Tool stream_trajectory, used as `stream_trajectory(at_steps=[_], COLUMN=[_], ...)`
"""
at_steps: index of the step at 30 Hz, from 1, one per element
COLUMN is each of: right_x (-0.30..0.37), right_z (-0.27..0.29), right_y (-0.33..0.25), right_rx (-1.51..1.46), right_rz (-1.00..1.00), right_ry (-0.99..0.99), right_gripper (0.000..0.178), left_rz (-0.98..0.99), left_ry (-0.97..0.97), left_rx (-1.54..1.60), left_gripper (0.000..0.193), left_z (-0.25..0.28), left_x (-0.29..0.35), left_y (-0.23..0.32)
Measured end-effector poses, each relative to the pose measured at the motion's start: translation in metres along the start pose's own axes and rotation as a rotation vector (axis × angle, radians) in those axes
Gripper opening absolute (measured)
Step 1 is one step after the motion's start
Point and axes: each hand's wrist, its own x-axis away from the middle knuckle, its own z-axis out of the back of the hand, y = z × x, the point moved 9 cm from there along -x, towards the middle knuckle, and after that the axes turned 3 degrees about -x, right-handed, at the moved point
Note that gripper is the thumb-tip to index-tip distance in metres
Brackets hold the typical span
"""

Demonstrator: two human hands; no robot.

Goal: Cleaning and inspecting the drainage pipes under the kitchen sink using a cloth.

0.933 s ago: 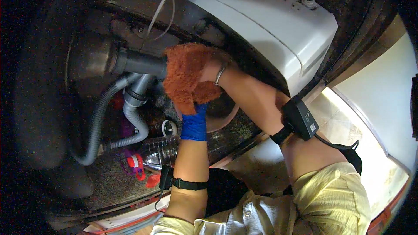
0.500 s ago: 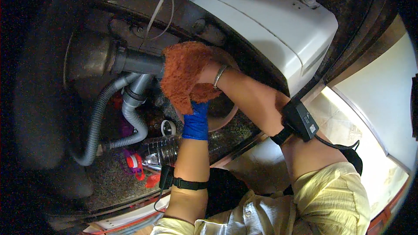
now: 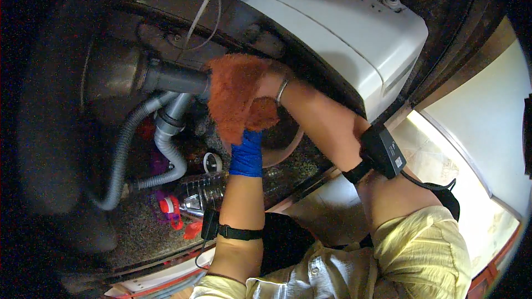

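A rust-brown fuzzy cloth (image 3: pixel 235 97) is bunched over both hands beside the dark grey drain pipe (image 3: pixel 180 79). My right hand (image 3: pixel 270 86) holds the cloth from the right; its fingers are buried in the folds. My left hand, in a blue glove (image 3: pixel 246 155), reaches up from below into the cloth, which hides its fingers. Whether the cloth wraps the pipe's end or only touches it, I cannot tell. Below the pipe, a ribbed grey hose (image 3: pixel 119 155) curves down beside a lighter grey trap (image 3: pixel 169 127).
A white water purifier unit (image 3: pixel 327 27) stands close above my right forearm, with white tubes at its top. Beneath the hands lie a clear plastic bottle (image 3: pixel 202 194), a red cap (image 3: pixel 168 205) and a white ring-shaped lid (image 3: pixel 212 163). A round rim (image 3: pixel 285 155) shows behind the left wrist.
The cloth and both hands have shifted very slightly. My right wrist sits a little farther right, and the left wrist a little farther left.
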Motion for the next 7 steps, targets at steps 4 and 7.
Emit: stream_trajectory(at_steps=[4,7], right_x=[-0.003,-0.006], right_z=[0.005,0.01], right_y=[0.002,-0.003], right_rx=[-0.103,0.037], right_rz=[-0.017,0.012], right_ry=[-0.002,0.058], right_gripper=[0.057,0.055], left_rz=[0.009,0.003], left_ry=[-0.004,-0.002], left_rx=[-0.011,-0.02], left_gripper=[0.041,0.041], left_z=[-0.001,0.004], left_x=[0.013,0.007], left_y=[-0.006,0.007])
